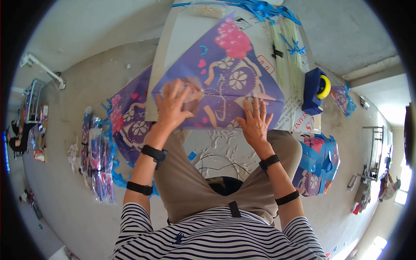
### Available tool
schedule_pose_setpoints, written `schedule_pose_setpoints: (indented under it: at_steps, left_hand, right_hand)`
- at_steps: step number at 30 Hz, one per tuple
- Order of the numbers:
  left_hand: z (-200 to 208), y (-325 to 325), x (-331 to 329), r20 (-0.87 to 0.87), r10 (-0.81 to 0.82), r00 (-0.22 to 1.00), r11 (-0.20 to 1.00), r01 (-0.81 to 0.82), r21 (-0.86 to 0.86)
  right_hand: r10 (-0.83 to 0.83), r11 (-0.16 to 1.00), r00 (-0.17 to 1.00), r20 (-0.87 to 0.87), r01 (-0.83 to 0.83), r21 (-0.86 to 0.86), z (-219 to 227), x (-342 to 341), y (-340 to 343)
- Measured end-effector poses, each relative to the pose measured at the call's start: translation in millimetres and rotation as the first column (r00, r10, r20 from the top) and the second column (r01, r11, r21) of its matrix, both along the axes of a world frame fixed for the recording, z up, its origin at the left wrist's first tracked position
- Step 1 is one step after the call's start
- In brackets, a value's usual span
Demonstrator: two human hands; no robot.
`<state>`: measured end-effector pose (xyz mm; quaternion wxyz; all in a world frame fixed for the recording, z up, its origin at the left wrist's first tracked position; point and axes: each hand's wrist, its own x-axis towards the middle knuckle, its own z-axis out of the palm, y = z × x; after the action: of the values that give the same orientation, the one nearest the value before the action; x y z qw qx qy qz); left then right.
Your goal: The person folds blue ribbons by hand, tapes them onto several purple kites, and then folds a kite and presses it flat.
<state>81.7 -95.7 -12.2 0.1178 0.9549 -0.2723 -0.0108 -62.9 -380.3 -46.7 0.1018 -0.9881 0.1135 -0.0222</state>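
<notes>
A purple printed kite sheet with a cartoon figure, pink flowers and hearts lies on a pale board across my knees. Its pointed top reaches toward the far edge of the board. My left hand rests on the sheet's left part with fingers spread, slightly blurred. On the near right part lies my right hand, palm down and fingers stretched out. Both hands press flat and hold nothing. A crease or seam runs across the sheet between them.
Right of the sheet are pale thin rods and a blue dispenser with a yellow tape roll. Blue ribbons line the far edge. Another purple sheet, wrapped bundles and a ribbon-tied stack lie around me.
</notes>
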Motion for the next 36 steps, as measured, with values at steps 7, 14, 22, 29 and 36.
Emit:
schedule_pose_setpoints:
  at_steps: [7,14,22,29,36]
  left_hand:
    - [-11,-16,-36,0.005,-0.007,1.000,1.000,0.007,0.018]
    - [-4,15,-26,-0.101,0.142,0.985,0.980,-0.125,0.157]
    - [11,3,-31,0.076,0.070,0.995,0.998,-0.070,-0.002]
    - [-4,7,-53,-0.054,0.028,0.998,0.999,-0.026,0.042]
    - [-23,12,-68,0.015,-0.042,0.999,0.999,0.042,-0.006]
  right_hand:
    - [0.086,0.995,0.995,0.045,-0.083,-0.058,9,13,12]
    - [0.063,0.995,0.998,0.015,-0.062,-0.075,-5,8,4]
    - [0.056,0.992,0.998,-0.042,-0.061,-0.108,-4,7,5]
    - [0.105,0.991,0.994,-0.039,-0.108,-0.085,-3,-16,4]
    - [0.260,0.964,0.962,0.079,-0.255,-0.071,3,2,46]
